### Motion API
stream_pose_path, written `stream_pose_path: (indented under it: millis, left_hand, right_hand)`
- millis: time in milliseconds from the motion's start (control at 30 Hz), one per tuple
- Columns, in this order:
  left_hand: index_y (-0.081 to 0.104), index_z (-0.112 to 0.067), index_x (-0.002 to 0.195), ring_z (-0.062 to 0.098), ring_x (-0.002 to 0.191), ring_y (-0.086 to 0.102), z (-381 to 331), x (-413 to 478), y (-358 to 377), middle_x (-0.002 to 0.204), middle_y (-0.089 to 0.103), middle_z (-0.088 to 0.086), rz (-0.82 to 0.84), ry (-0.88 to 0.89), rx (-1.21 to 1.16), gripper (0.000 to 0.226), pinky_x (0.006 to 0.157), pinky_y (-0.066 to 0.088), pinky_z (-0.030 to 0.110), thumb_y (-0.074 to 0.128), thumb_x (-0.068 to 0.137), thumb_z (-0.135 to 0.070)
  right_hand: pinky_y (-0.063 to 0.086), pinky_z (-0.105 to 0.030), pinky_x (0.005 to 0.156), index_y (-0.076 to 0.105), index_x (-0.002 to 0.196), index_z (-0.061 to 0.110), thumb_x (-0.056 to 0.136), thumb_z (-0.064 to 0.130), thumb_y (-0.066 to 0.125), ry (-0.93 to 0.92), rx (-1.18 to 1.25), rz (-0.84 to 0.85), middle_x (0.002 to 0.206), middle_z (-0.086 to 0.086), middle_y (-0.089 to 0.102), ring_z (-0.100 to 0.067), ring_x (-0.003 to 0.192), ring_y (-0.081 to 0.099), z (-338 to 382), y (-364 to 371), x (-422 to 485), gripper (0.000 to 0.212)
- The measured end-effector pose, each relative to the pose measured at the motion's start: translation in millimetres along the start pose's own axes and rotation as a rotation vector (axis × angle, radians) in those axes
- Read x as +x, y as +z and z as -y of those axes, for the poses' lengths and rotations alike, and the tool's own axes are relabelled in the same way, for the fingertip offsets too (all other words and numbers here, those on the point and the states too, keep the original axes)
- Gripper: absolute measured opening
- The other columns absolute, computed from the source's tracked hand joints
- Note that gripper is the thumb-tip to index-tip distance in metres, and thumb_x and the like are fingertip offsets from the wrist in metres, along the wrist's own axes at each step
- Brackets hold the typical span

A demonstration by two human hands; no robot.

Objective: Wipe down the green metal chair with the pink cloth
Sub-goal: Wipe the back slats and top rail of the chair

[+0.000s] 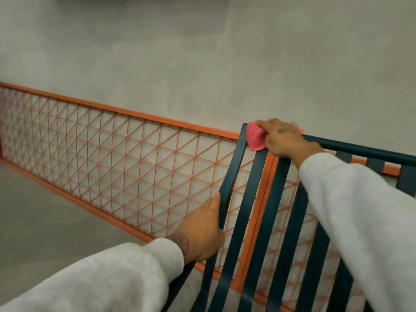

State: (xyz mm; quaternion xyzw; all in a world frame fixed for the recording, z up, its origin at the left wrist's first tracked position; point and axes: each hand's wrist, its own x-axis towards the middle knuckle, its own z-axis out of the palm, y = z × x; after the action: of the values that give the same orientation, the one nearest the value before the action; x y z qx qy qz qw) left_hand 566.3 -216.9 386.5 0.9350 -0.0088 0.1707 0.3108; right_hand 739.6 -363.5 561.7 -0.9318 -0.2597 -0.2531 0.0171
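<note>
Pressing a crumpled pink cloth onto the top rail of the dark green slatted metal chair, the right hand sits at centre right of the frame, near the rail's left corner. Fingers lie spread and flat over the cloth, pinning it to the rail; part of the cloth hangs down in front of the corner, and a small pink edge shows past the hand on its right. Left hand is lower centre, fingers wrapped around the chair's left upright side bar, thumb side facing the camera. Both arms wear light grey fleece sleeves. Chair back fills the lower right of the frame, vertical slats running down out of view; seat not visible. Behind it, an orange metal lattice railing runs diagonally from middle left to the right edge, partly seen through the slats. Plain grey plastered wall fills the upper half; grey floor at lower left.
</note>
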Motion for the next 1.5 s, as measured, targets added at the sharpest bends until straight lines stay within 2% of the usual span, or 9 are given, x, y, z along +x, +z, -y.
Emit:
stream_pose_path:
  millis: [133, 333, 467, 700, 867, 1200, 1300, 1400, 1500]
  left_hand:
    - [0.009, -0.023, 0.155, 0.019, 0.122, 0.051, 0, -3, -2, 0.143, 0.043, -0.003, 0.01, 0.013, 0.013, 0.081, 0.103, 0.046, 0.031, 0.057, 0.091, -0.015]
    - [0.027, -0.021, 0.138, 0.017, 0.079, 0.062, 1, -4, -2, 0.097, 0.062, -0.002, -0.056, -0.027, 0.034, 0.062, 0.075, 0.055, 0.035, 0.058, 0.085, -0.019]
    - [0.036, -0.02, 0.119, 0.019, 0.074, 0.062, 1, -6, -1, 0.085, 0.062, -0.003, -0.075, -0.119, 0.098, 0.042, 0.069, 0.053, 0.035, 0.058, 0.085, -0.032]
    - [0.04, -0.021, 0.103, 0.021, 0.08, 0.061, 1, -4, -3, 0.085, 0.056, -0.003, -0.021, -0.153, 0.17, 0.026, 0.075, 0.055, 0.039, 0.054, 0.09, -0.039]
    - [0.044, -0.019, 0.108, 0.021, 0.077, 0.061, 5, 0, 1, 0.089, 0.061, -0.001, -0.019, -0.133, 0.181, 0.031, 0.076, 0.054, 0.04, 0.054, 0.087, -0.04]
    - [0.054, -0.015, 0.093, 0.021, 0.07, 0.059, 2, 1, -7, 0.074, 0.056, -0.001, 0.099, -0.036, 0.048, 0.007, 0.058, 0.042, 0.026, 0.055, 0.09, -0.02]
    - [0.058, -0.011, 0.085, 0.019, 0.071, 0.058, -5, -15, -23, 0.073, 0.055, 0.003, 0.251, 0.003, -0.033, 0.008, 0.058, 0.04, 0.025, 0.054, 0.092, -0.013]
    - [0.064, -0.014, 0.105, 0.022, 0.089, 0.066, 5, -40, -49, 0.097, 0.069, 0.011, 0.415, -0.129, -0.192, 0.025, 0.083, 0.054, 0.035, 0.059, 0.091, -0.034]
    - [0.069, -0.02, 0.106, 0.024, 0.099, 0.069, 19, -76, -74, 0.101, 0.074, 0.006, 0.484, -0.261, -0.43, 0.022, 0.087, 0.056, 0.038, 0.063, 0.091, -0.035]
  right_hand:
    - [0.01, -0.05, 0.122, 0.048, 0.143, 0.029, 0.096, 0.009, 0.044, -0.202, 0.022, 0.048, 0.154, -0.004, 0.038, -0.034, 0.146, 0.021, 33, 13, 10, 0.051]
    - [0.017, -0.041, 0.121, 0.071, 0.1, 0.017, 0.097, 0.031, 0.035, -0.47, 0.297, 0.122, 0.121, -0.001, 0.065, -0.018, 0.131, 0.044, 83, 87, -64, 0.039]
    - [0.024, -0.031, 0.118, 0.069, 0.115, 0.02, 0.098, 0.029, 0.033, -0.552, 0.372, 0.209, 0.124, 0.002, 0.063, -0.014, 0.125, 0.046, 76, 83, -77, 0.041]
    - [-0.009, -0.05, 0.122, 0.058, 0.132, 0.032, 0.103, 0.026, 0.033, -0.286, 0.153, 0.07, 0.165, 0.003, 0.019, -0.02, 0.153, -0.012, 59, 74, -27, 0.039]
    - [-0.001, -0.051, 0.124, 0.071, 0.111, 0.019, 0.101, 0.012, 0.04, -0.267, 0.601, 0.043, 0.153, 0.0, 0.044, -0.02, 0.154, -0.002, 85, 109, -86, 0.034]
    - [-0.017, -0.015, 0.114, 0.073, 0.115, 0.004, 0.099, -0.003, 0.037, -0.221, 0.598, 0.171, 0.138, -0.012, 0.059, -0.011, 0.138, 0.031, 109, 79, -111, 0.04]
    - [-0.008, -0.007, 0.108, 0.073, 0.113, 0.001, 0.099, -0.005, 0.035, -0.145, 0.745, 0.2, 0.136, -0.011, 0.059, -0.005, 0.134, 0.023, 126, 74, -137, 0.041]
    - [0.004, -0.024, 0.117, 0.072, 0.103, 0.019, 0.098, -0.002, 0.035, -0.057, 0.866, 0.311, 0.143, -0.002, 0.054, -0.016, 0.15, 0.015, 138, 77, -154, 0.043]
    - [0.041, -0.011, 0.098, 0.069, 0.1, 0.032, 0.097, 0.003, 0.038, 0.019, 1.027, 0.341, 0.149, 0.003, 0.043, -0.014, 0.146, 0.026, 156, 73, -185, 0.043]
